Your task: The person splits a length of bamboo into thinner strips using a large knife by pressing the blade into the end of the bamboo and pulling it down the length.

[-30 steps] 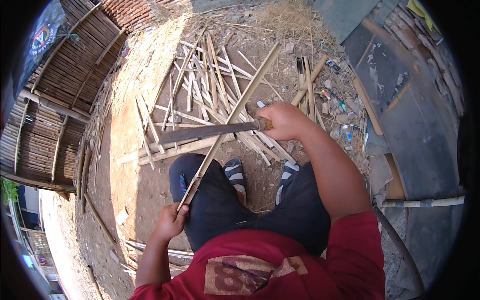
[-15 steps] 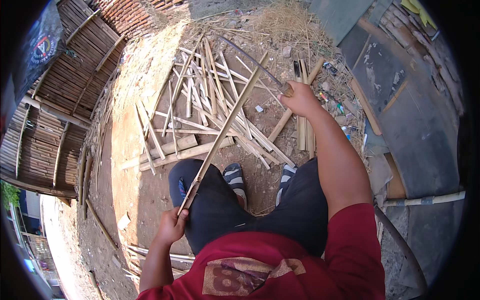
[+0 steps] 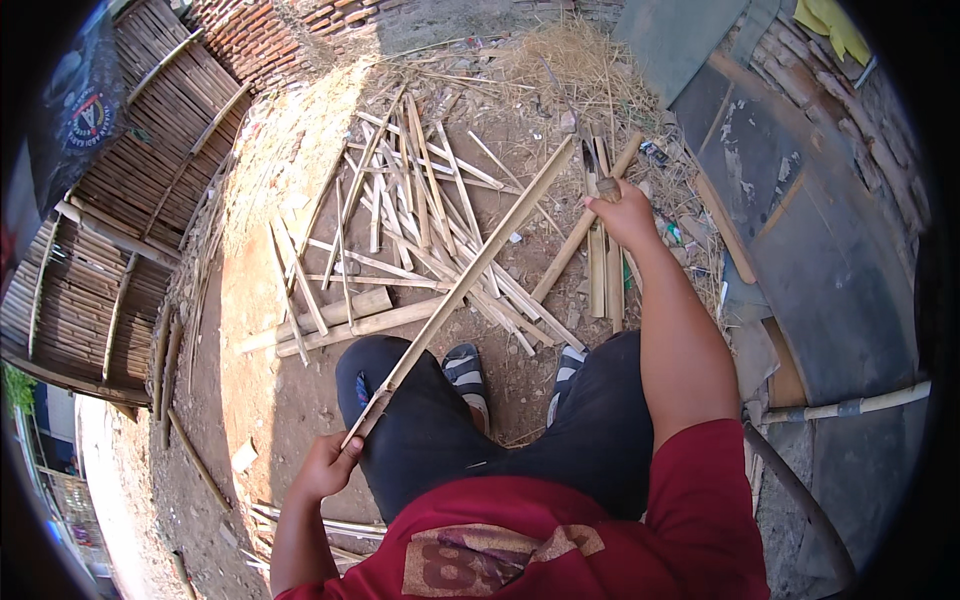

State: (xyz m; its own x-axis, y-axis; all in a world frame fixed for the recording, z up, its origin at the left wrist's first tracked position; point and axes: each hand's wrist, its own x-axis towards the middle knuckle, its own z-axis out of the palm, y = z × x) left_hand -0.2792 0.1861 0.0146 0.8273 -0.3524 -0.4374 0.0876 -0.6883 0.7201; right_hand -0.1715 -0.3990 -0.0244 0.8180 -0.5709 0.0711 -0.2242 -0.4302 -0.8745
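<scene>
My left hand (image 3: 325, 467) grips the lower end of a long split bamboo strip (image 3: 466, 277). The strip slants up and to the right across my left thigh, its hollow side showing, and its far end is close to the blade. In my right hand (image 3: 628, 216) is a long-bladed knife (image 3: 608, 188), held by its wooden handle. The thin dark blade points away from me and slightly left, beside the strip's far end; whether they touch I cannot tell.
Many cut bamboo strips (image 3: 425, 190) lie heaped on the dirt ahead. Thicker bamboo poles (image 3: 365, 325) rest near my left knee, and split lengths (image 3: 597, 265) lie ahead of my right knee. Bamboo slat panels (image 3: 170, 120) stand left; dark boards (image 3: 800, 230) are at right.
The knife has swung from pointing far left across the strip to pointing more straight ahead. My right hand moved right and slightly nearer; my left hand shifted left and nearer, still holding the strip.
</scene>
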